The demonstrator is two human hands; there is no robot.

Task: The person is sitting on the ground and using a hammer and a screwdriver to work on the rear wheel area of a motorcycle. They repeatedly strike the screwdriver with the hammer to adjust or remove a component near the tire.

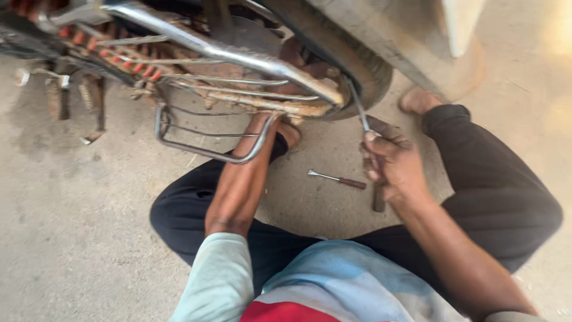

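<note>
I see right hand [393, 164] gripping a metal tool [358, 109] at the wheel [357, 71]; left hand's [290, 132] grip I cannot tell, hidden behind the guard rail [208, 152]; screwdriver [337, 178] on floor [71, 238] between.

A dusty grey concrete floor [77, 238] carries a slim metal screwdriver with a dark red handle [338, 179], lying flat near its middle, beside a short dark bar-shaped tool [379, 200].
</note>
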